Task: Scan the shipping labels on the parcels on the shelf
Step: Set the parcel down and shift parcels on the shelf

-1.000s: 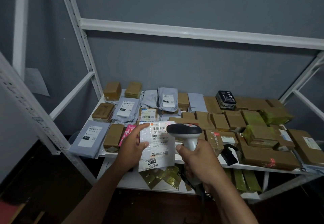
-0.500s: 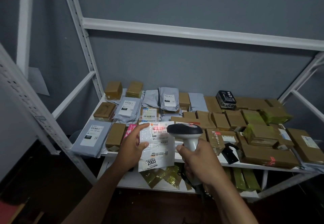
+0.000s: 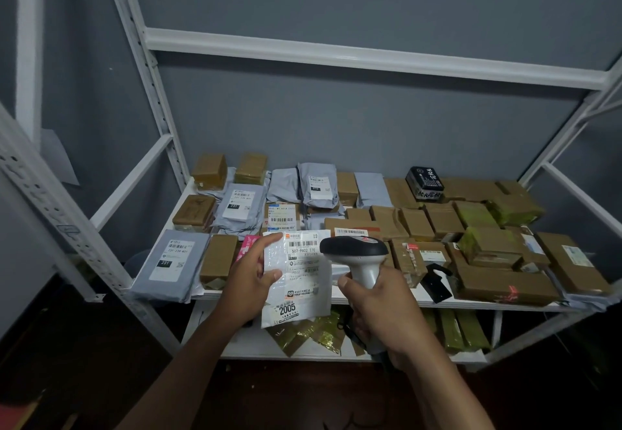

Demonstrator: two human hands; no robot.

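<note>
My left hand (image 3: 250, 278) holds a white flat parcel (image 3: 296, 281) by its left edge, in front of the shelf's front edge, label facing me. The label shows barcodes and the number 2005. My right hand (image 3: 380, 308) grips the handle of a grey barcode scanner (image 3: 356, 254); the scanner's dark head sits just right of the parcel's top, pointing at the label. Behind them the white shelf (image 3: 370, 298) carries many brown taped parcels (image 3: 505, 285) and grey mailer bags (image 3: 171, 264), some with labels facing up.
A black box (image 3: 424, 183) stands at the back right of the shelf. A small black scanner stand (image 3: 436, 283) lies at the front edge. White upright posts (image 3: 151, 93) and a crossbar (image 3: 370, 56) frame the shelf. A lower shelf holds yellow-green packets (image 3: 309, 332).
The red scan light seen on the label half a second ago is gone. Parcel, scanner and both hands have stayed nearly still.
</note>
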